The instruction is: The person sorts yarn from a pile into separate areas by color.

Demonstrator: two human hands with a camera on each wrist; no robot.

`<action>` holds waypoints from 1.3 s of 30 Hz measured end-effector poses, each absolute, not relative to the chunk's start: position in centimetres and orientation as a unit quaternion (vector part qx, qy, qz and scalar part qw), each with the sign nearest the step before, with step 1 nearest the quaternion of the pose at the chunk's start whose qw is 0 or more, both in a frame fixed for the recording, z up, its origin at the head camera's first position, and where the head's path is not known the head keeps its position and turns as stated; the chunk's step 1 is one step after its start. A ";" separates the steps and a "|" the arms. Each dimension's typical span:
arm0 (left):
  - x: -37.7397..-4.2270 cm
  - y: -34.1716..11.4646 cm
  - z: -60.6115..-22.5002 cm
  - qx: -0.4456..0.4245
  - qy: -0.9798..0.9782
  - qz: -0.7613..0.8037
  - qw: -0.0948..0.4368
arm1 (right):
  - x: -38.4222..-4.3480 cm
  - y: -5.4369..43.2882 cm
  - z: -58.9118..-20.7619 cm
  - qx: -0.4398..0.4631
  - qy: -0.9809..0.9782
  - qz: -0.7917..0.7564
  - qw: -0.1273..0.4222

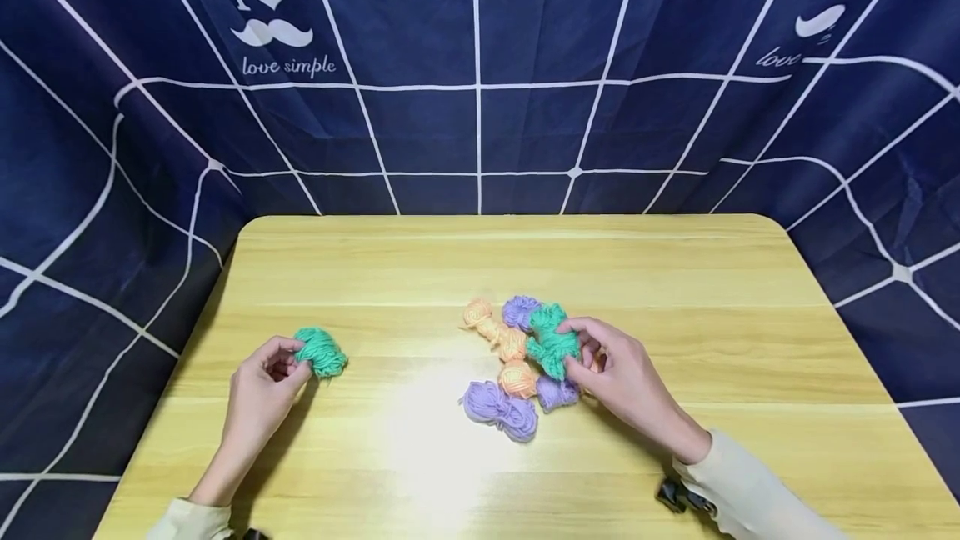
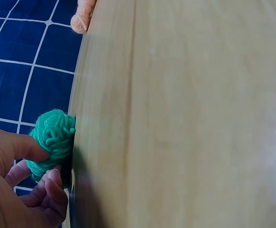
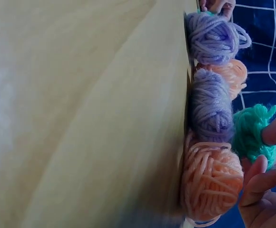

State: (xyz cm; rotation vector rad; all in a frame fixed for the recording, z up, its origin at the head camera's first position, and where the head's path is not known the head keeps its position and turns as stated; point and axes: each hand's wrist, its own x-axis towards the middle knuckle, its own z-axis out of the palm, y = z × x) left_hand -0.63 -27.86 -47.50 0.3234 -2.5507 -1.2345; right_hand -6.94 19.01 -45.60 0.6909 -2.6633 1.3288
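Observation:
On the left side of the table, my left hand (image 1: pixel 266 390) pinches a small green yarn skein (image 1: pixel 321 352) between thumb and fingers. The left wrist view shows the thumb pressed against that skein (image 2: pixel 53 137). My right hand (image 1: pixel 626 373) pinches another green yarn skein (image 1: pixel 553 340) over a group of yarn balls. Around it lie orange balls (image 1: pixel 517 378) and purple ones, among them a long purple skein (image 1: pixel 500 411) in front. In the right wrist view, the held green skein (image 3: pixel 255 133) overlaps a purple ball (image 3: pixel 211 107) and sits beside an orange ball (image 3: pixel 211 180).
The yarn group stands near the middle of the wooden table (image 1: pixel 375 273), with another purple ball (image 1: pixel 519 311) and an orange ball (image 1: pixel 477 312) at its back. A dark blue cloth (image 1: pixel 420 132) with white lines hangs behind and along the sides.

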 end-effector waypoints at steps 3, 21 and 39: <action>-0.6 -27.8 -47.5 0.111 -0.884 -0.431 0.143 | -7.0 19.1 -45.5 0.222 -0.873 0.432 0.042; -0.4 -28.1 -47.6 0.107 -0.885 -0.432 0.137 | -7.3 18.8 -43.4 0.220 -0.868 0.439 0.066; -0.3 -28.3 -47.2 0.107 -0.886 -0.431 0.136 | -7.3 16.9 -42.4 0.197 -0.866 0.459 0.022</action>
